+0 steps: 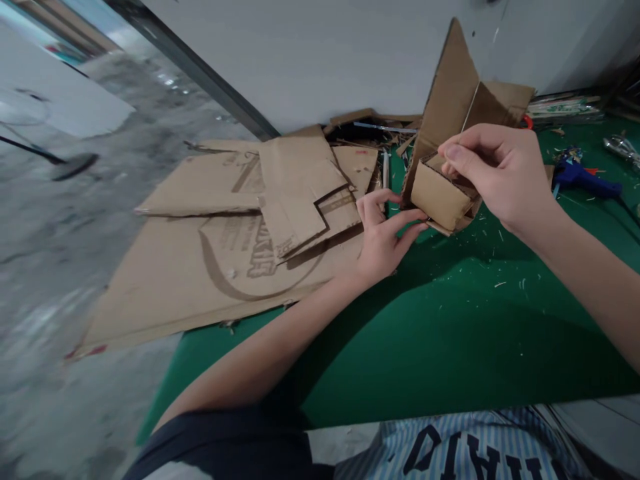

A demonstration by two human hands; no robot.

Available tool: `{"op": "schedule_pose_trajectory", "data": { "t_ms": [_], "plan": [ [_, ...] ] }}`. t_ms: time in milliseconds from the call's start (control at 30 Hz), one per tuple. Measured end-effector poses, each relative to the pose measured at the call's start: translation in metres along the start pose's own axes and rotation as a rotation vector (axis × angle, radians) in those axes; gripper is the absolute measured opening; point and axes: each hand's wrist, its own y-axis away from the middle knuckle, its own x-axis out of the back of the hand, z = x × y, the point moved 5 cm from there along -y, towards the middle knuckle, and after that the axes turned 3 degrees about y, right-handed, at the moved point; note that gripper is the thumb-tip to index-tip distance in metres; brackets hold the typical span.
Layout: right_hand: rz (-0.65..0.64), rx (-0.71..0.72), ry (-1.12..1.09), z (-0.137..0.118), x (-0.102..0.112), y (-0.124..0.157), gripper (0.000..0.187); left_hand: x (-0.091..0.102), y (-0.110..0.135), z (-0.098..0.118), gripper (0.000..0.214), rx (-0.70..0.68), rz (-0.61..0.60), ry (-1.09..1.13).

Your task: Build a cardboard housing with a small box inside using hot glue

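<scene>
A small folded cardboard structure (443, 195), with tall upright panels and a box-like lower part, stands tilted at the back of the green table (450, 333). My left hand (384, 233) grips its lower left edge between thumb and fingers. Over the top of the box-like part is my right hand (505, 170), its thumb and fingertips pinched together. What sits in that pinch, if anything, is too small or hidden to make out.
Flat cardboard sheets (200, 267) overhang the table's left edge. Cardboard scraps (370, 120) lie against the wall panel. On the right are a blue glue gun (587, 180), its cord, and a clear-handled tool (623, 148). Small shreds dot the tabletop.
</scene>
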Motion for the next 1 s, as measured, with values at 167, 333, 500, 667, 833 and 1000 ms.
{"op": "schedule_pose_trajectory", "data": {
  "t_ms": [167, 333, 500, 667, 833, 1000],
  "plan": [
    [0.017, -0.005, 0.021, 0.005, 0.004, -0.003, 0.043, -0.006, 0.001, -0.004, 0.014, 0.081, 0.011, 0.077],
    [0.033, -0.073, -0.043, 0.021, 0.005, -0.007, 0.034, -0.004, 0.0, 0.001, 0.012, 0.077, 0.023, 0.121],
    [0.034, -0.078, -0.099, 0.021, 0.005, -0.007, 0.022, 0.001, -0.003, 0.001, 0.02, 0.118, -0.025, 0.095],
    [0.029, -0.068, -0.086, 0.016, 0.005, -0.007, 0.026, 0.002, -0.006, 0.0, 0.023, 0.092, -0.028, 0.105],
    [-0.034, -0.058, -0.033, 0.022, 0.002, -0.008, 0.037, 0.003, -0.009, 0.003, 0.022, 0.062, -0.012, 0.165],
    [-0.272, -0.028, 0.157, 0.033, 0.0, -0.006, 0.046, 0.003, -0.009, 0.0, 0.025, 0.079, -0.091, 0.163]
  ]
}}
